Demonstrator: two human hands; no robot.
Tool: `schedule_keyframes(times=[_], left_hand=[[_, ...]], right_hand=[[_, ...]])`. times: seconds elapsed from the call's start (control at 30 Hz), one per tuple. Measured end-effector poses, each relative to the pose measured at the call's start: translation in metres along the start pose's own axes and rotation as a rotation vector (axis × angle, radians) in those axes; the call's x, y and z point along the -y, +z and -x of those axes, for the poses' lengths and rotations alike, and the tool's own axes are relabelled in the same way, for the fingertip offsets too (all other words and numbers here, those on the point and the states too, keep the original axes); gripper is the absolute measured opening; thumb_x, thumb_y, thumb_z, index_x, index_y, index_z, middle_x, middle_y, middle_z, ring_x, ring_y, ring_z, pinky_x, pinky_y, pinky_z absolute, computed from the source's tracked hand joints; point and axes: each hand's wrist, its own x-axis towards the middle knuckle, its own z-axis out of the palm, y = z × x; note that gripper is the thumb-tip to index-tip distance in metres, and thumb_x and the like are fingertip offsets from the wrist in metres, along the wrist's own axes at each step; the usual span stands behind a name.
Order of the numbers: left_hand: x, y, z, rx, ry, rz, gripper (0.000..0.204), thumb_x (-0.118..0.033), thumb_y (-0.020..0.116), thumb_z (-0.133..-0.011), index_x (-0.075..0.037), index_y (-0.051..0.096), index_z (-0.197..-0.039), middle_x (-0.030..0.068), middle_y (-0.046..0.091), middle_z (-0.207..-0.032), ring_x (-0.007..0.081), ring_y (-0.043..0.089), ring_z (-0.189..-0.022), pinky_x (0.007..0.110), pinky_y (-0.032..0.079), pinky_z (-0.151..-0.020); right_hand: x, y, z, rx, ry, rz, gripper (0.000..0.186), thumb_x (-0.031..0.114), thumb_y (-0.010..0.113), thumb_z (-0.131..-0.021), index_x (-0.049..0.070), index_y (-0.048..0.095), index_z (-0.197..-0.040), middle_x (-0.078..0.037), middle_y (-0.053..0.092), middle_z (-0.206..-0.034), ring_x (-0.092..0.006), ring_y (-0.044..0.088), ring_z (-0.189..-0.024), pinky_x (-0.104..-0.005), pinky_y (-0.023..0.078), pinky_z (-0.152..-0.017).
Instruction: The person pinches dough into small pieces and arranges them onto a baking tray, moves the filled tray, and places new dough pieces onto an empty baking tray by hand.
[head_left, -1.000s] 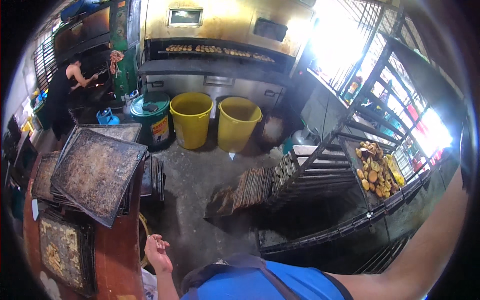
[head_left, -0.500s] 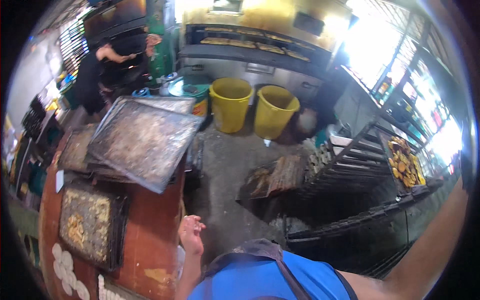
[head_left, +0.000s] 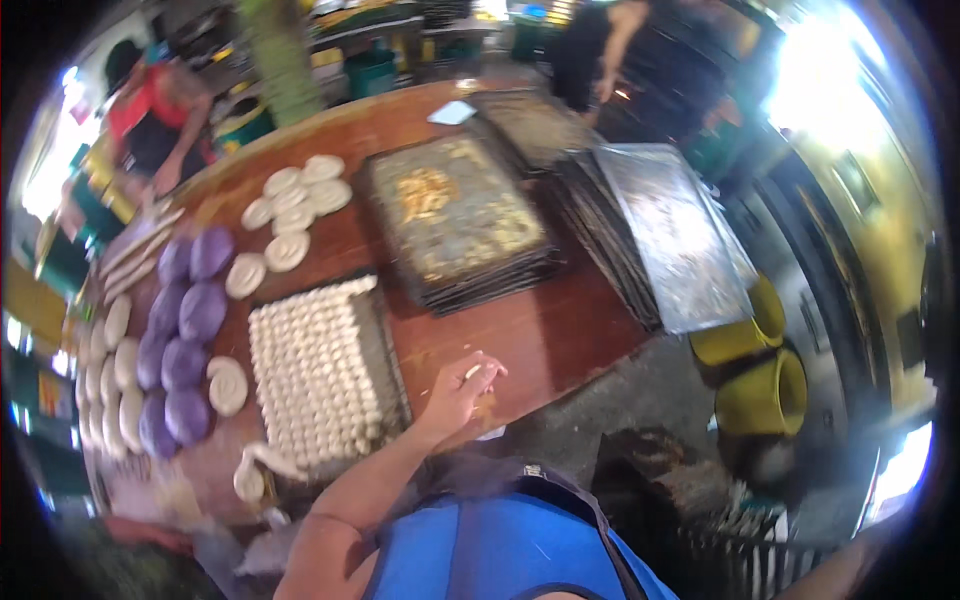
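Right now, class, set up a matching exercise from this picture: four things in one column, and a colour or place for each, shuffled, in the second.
Things:
1. Dough balls
2. Buckets
3. Tray of small pieces
4. Left hand

Colour or place:
A. Yellow, on the floor beside the table
B. Purple, near the table's left end
C. Over the table's near edge, holding a small white piece
D. White rows, just left of the hand

Pairs: 1-B, 2-A, 3-D, 4-C
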Motion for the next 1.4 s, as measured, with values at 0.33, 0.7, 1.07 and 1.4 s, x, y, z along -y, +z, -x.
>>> schedule_keyframes(times=[0.33, 0.7, 1.07, 1.4], left_hand=[[0.018, -0.022, 0.155, -0.538, 0.074, 0.166, 0.024, -0.020, 0.050, -0.097, 0.000, 0.062, -0.094, 0.0009, 0.059, -0.079, 0.0060, 0.046, -0.065, 0.024, 0.042, -0.064], [0.019, -0.031, 0.307, -1.045, 0.146, 0.196, 0.026, -0.023, 0.051, -0.097, 0.001, 0.063, -0.093, -0.0037, 0.048, -0.068, 0.0046, 0.043, -0.064, 0.023, 0.042, -0.063], [-0.002, -0.147, 0.454, -1.291, 0.077, 0.084, 0.027, -0.023, 0.049, -0.097, 0.000, 0.062, -0.092, -0.0029, 0.049, -0.068, 0.0049, 0.043, -0.062, 0.024, 0.042, -0.062], [-0.016, -0.204, 0.495, -1.547, 0.004, -0.064, 0.031, -0.027, 0.050, -0.096, 0.001, 0.062, -0.095, 0.0006, 0.054, -0.072, 0.0076, 0.048, -0.067, 0.025, 0.044, -0.065]], right_hand=[[-0.058, 0.195, 0.011, 0.455, 0.240, -1.295, 0.049, 0.018, 0.054, -0.080, -0.001, 0.049, -0.124, -0.018, 0.048, -0.132, -0.0300, 0.048, -0.120, -0.0484, 0.040, -0.097], [0.061, 0.368, 0.233, 0.860, 0.765, -1.869, 0.054, 0.015, 0.057, -0.078, -0.001, 0.049, -0.129, -0.017, 0.048, -0.137, -0.0300, 0.048, -0.124, -0.0447, 0.043, -0.099], [0.295, 0.398, 0.543, 1.548, 1.464, -1.694, 0.061, 0.014, 0.050, -0.071, -0.006, 0.049, -0.128, -0.017, 0.057, -0.128, -0.0302, 0.056, -0.116, -0.0436, 0.043, -0.101], [0.421, 0.421, 0.654, 2.049, 1.630, -1.551, 0.055, 0.011, 0.052, -0.074, -0.001, 0.048, -0.127, -0.013, 0.058, -0.122, -0.0296, 0.053, -0.117, -0.0483, 0.043, -0.099]])
